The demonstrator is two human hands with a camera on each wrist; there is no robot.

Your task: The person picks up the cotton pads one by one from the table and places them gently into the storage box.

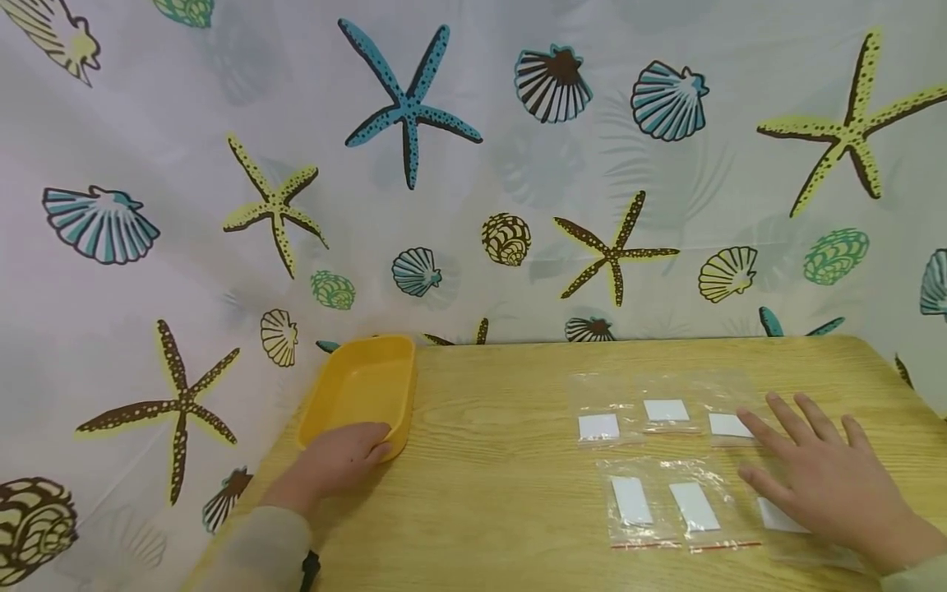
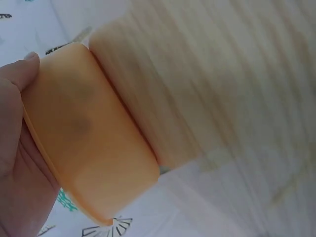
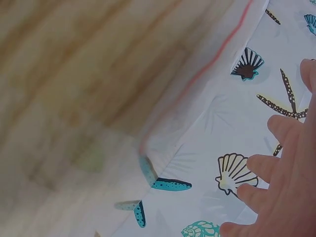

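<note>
A yellow plastic tray (image 1: 355,386) stands at the table's far left corner. My left hand (image 1: 344,456) grips its near rim; in the left wrist view the thumb lies against the tray's outer wall (image 2: 89,123). At the right, several small clear zip bags lie in two rows, each with a white rectangular piece such as this one (image 1: 631,500) inside. My right hand (image 1: 832,473) is spread over the rightmost bags and partly hides them. Its fingers (image 3: 264,168) are apart in the right wrist view; whether they touch the bags I cannot tell.
The wood-grain table (image 1: 488,460) ends at the back against a white curtain (image 1: 473,164) printed with shells and starfish. That curtain also hangs along the left side. Red strips (image 1: 723,546) mark the near edges of some bags.
</note>
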